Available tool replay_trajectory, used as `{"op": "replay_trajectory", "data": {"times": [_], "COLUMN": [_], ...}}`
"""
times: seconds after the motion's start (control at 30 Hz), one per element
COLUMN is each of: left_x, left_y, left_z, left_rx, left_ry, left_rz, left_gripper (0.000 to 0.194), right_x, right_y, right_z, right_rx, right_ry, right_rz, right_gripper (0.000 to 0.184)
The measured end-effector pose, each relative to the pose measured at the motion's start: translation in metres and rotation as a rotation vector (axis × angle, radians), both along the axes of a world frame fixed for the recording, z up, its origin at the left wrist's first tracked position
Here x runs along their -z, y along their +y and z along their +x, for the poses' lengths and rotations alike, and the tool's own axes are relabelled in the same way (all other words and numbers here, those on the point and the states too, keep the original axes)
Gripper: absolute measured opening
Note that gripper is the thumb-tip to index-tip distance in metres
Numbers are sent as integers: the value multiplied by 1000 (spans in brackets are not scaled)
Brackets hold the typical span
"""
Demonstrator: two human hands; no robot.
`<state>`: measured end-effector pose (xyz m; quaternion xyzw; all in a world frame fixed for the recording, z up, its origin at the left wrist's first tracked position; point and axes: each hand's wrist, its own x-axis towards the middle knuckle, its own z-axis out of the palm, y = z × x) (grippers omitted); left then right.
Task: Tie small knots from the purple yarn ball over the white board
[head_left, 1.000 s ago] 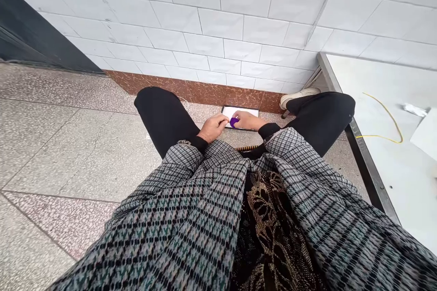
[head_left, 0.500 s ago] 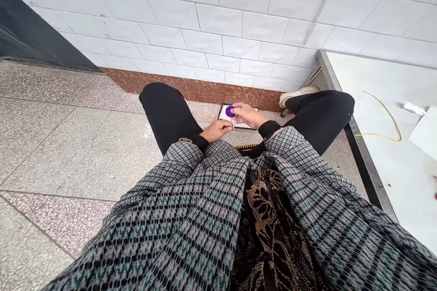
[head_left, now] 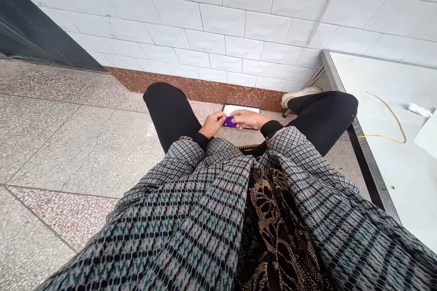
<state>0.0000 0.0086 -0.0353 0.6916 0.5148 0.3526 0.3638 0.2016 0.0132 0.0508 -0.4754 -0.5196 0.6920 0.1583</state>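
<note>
In the head view, near the frame's centre, our right hand (head_left: 248, 119) grasps a purple disc (head_left: 231, 122) between thumb and fingers. Our left hand (head_left: 212, 125) meets its left edge, fingertips bunched; we cannot tell whether they grip it. Behind lies a dark-edged white board (head_left: 235, 107). At right, a yellow wire (head_left: 378, 136) rests on a table (head_left: 368, 75).

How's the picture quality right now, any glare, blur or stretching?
In the head view, soft, even light and no harsh glare on the wall tiles; jacket stretched and softer toward the bottom corners; purple item in the right hand too small for fine detail.
</note>
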Motion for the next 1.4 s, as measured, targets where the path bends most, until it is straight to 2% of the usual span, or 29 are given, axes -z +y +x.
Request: {"op": "replay_trajectory", "data": {"times": [0.17, 0.27, 0.33, 0.4, 0.47, 0.57, 0.63, 0.73, 0.8, 0.93, 1.07, 1.17, 1.23, 1.33, 1.4], "left_x": [9, 8, 4, -2, -7, -9, -7, -1, 1, -1, -4, -3, -2, -1, 1], "left_y": [-2, -7, -9, -9, -9, -6, -4, -2, -3, -8, -10, -9, -8, -5, -1], "left_z": [5, 7, 7, 6, 5, 3, 3, 5, 8, 12, 12, 9, 7, 4, 2], "left_rx": [236, 340, 368, 350, 274, 116, 59, 71, 138, 309, 326, 249, 183, 100, 59], "left_ry": [-12, 3, 17, 27, 27, 18, 17, 18, 21, 25, 12, -9, -29, -57, -73], "left_rz": [-161, -189, -167, -99, -23, 18, 15, -16, -55, -107, -104, -78, -58, -56, -70], "left_gripper": [25, 26, 26, 25, 21, 18, 18, 20, 22, 23, 24, 22, 20, 21, 20], "right_x": [-7, 0, 8, 15, 18, 15, 9, 2, 0, 4, 16, 22, 23, 19, 14], "right_y": [-1, 3, 7, 10, 10, 5, 2, -1, -1, 4, 10, 13, 12, 7, 5], "right_z": [-5, -6, -5, -2, 1, 3, 3, 1, 0, -3, 0, 5, 7, 6, 5], "right_rx": [219, 284, 271, 215, 123, -41, -95, 15, 148, 303, 316, 210, 98, -26, -62], "right_ry": [123, 11, -141, -275, -329, -301, -188, 87, 174, 110, -105, -256, -301, -271, -173], "right_rz": [55, 182, 275, 314, 279, 165, 66, -58, -53, 78, 184, 160, 101, 18, -36], "right_gripper": [23, 25, 27, 31, 33, 25, 18, 16, 16, 18, 29, 38, 35, 22, 16]}}
